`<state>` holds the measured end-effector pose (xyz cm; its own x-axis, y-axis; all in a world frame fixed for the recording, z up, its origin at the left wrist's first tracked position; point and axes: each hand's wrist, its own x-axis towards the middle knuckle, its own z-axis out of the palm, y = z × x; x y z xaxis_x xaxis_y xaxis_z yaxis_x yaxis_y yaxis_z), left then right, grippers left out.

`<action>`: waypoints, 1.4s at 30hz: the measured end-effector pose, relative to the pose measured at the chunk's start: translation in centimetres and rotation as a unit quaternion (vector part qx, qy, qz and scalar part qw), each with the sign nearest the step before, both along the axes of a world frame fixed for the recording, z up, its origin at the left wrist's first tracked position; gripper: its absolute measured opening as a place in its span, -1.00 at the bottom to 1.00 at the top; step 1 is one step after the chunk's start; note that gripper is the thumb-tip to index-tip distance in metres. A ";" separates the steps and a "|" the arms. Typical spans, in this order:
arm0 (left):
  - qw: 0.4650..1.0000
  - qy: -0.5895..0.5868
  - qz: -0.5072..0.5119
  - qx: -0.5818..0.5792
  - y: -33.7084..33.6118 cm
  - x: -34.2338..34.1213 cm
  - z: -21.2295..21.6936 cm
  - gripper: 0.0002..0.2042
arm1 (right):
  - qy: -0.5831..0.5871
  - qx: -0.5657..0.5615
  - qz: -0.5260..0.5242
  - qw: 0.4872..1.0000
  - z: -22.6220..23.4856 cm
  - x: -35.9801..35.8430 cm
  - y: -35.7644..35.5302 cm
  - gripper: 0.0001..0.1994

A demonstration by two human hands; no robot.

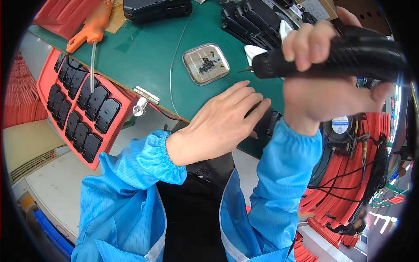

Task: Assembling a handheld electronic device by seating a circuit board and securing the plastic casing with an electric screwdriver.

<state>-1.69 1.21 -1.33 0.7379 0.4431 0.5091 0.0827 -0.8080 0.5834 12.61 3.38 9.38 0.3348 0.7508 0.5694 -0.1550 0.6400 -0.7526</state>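
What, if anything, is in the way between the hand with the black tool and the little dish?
Nothing I can see. The right hand holds the tool; only green table shows between its tip and the dish. The left hand is close by, below that gap.

The right hand (325,94) and the black tool (349,56) in it are blurred. The left hand (222,118) partly hides a dark thing (264,124) at the near edge of the table (144,48); its kind I cannot tell. The black bits (207,64) are too small to identify. Beyond, the picture's top cuts a black case (157,9).
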 end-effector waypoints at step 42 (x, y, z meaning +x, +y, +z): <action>0.972 -0.193 0.107 -0.086 1.2 -1.5 -0.3 -0.75 | -0.027 0.063 0.126 0.990 -0.2 2.0 -6.7 -0.25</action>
